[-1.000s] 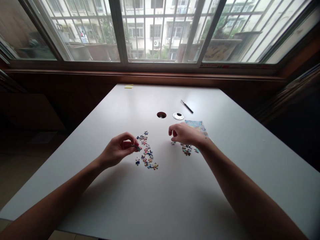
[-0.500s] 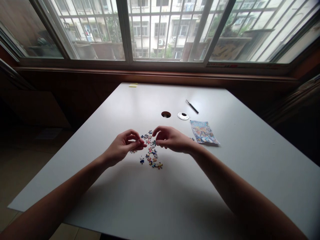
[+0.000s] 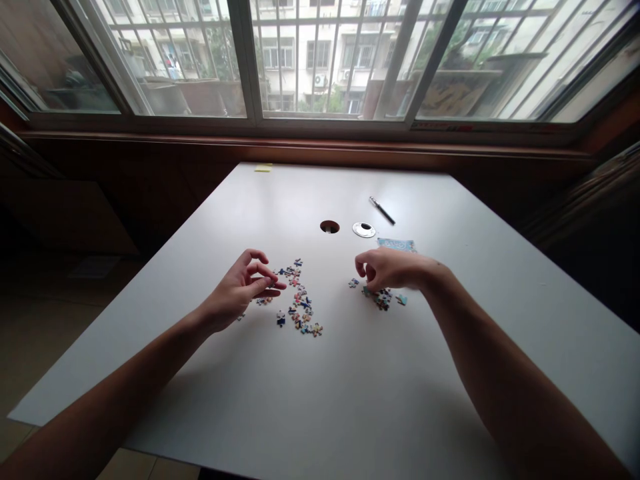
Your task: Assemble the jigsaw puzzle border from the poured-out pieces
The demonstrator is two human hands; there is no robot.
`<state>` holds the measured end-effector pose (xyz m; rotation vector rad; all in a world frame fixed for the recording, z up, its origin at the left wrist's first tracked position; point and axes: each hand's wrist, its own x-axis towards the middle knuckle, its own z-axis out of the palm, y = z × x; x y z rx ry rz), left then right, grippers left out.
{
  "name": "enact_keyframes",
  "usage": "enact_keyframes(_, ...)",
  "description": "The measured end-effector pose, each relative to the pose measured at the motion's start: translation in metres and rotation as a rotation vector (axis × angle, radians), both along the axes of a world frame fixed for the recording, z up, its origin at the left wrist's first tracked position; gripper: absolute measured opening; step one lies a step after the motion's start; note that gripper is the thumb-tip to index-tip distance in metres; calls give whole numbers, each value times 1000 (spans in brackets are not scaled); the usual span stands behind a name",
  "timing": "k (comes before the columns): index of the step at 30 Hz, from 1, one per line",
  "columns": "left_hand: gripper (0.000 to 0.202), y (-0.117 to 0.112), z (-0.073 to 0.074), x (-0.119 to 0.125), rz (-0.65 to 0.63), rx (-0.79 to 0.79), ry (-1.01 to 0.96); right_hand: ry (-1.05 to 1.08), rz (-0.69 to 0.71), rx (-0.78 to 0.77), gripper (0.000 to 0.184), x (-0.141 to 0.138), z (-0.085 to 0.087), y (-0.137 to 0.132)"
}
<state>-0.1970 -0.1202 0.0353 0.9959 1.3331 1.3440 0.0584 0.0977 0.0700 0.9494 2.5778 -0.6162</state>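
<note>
My left hand [image 3: 243, 288] hovers at the left of a loose strip of jigsaw puzzle pieces [image 3: 303, 303], with a small puzzle piece [image 3: 273, 285] pinched between thumb and fingers. Beneath its fingers more pieces [image 3: 264, 301] show in part. Over on the right, my right hand [image 3: 393, 267] is lowered at a second cluster of puzzle pieces [image 3: 383, 300]. Its fingertips are closed on a greenish puzzle piece [image 3: 367, 291] at the cluster's left edge. A single piece [image 3: 353, 283] lies left of that hand, and a pale green one [image 3: 401, 300] lies to the right.
Behind my right hand a colourful printed packet [image 3: 397, 244] is partly covered. Farther back are a round metal cover [image 3: 364, 230], a cable hole [image 3: 329, 227] and a black pen [image 3: 383, 210]. A yellow sticky note [image 3: 263, 168] marks the far edge of the white table [image 3: 320, 400].
My right hand has moved right with the greenish piece, from the central strip to the right cluster. My left hand has shifted slightly left and its upper fingers have spread a little.
</note>
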Motion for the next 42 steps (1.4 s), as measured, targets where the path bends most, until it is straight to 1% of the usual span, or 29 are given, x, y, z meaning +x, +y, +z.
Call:
enact_keyframes(2, 36, 1, -2, -2, 22, 9, 32, -18, -24, 55, 20, -2, -1, -1)
enact_keyframes(4, 37, 2, -4, -4, 45, 21, 26, 49, -17, 55, 11, -9, 2, -7)
enact_keyframes(6, 39, 2, -5, -4, 52, 25, -23, 215, 39, -5, 6, -20, 6, -21)
enact_keyframes(8, 40, 1, -4, -2, 40, 13, -73, 410, 118, -103, 9, -34, 8, -41)
enact_keyframes(10, 38, 0, -2, 1, 22, 1, -94, 548, 162, -214, 11, -48, 6, -63)
enact_keyframes(12, 35, 0, 0, 3, 2, -6, -76, 688, 142, -335, 16, -61, -2, -82)
enact_keyframes(14, 32, -1, 0, 3, -18, 2, -46, 793, 90, -377, 17, -70, -12, -97)
enact_keyframes(17, 28, -1, -2, 4, -45, 23, -4, 858, -26, -400, 16, -79, -27, -111)
enact_keyframes(19, 27, -1, -4, 5, -67, 31, 34, 862, -74, -460, 18, -82, -33, -113)
enact_keyframes(21, 29, -1, -4, 8, -61, 39, 82, 860, -71, -485, 20, -81, -33, -108)
enact_keyframes(22, 32, -1, -4, 9, -42, 46, 115, 854, -54, -449, 20, -80, -31, -102)
enact_keyframes(23, 35, -2, -3, 10, -13, 58, 155, 837, -33, -383, 21, -76, -28, -93)
enact_keyframes(25, 40, -2, -2, 11, 50, 95, 238, 756, 11, -166, 19, -65, -19, -69)
enact_keyframes(27, 38, -2, -2, 10, 112, 154, 296, 634, 18, -23, 16, -49, -10, -41)
enact_keyframes(30, 35, 0, -2, 7, 209, 259, 333, 436, 2, 53, 15, -26, -5, -6)
enact_keyframes(32, 33, 3, -3, 4, 260, 307, 369, 319, -12, 82, 15, -16, -7, 7)
enact_keyframes(34, 29, 5, -4, -2, 285, 323, 441, 237, -14, 80, 15, -12, -12, 14)
enact_keyframes(36, 22, 6, -3, -15, 275, 308, 573, 204, -6, 94, 15, -12, -18, 16)
enact_keyframes(39, 12, 6, 2, -41, 185, 267, 896, 208, 13, 186, 17, -15, -23, 18)
enact_keyframes(41, 8, 4, 7, -57, 27, 258, 1067, 210, 19, 225, 23, -16, -23, 18)
enact_keyframes(42, 8, 2, 10, -63, -67, 250, 1115, 214, 19, 229, 24, -17, -22, 16)
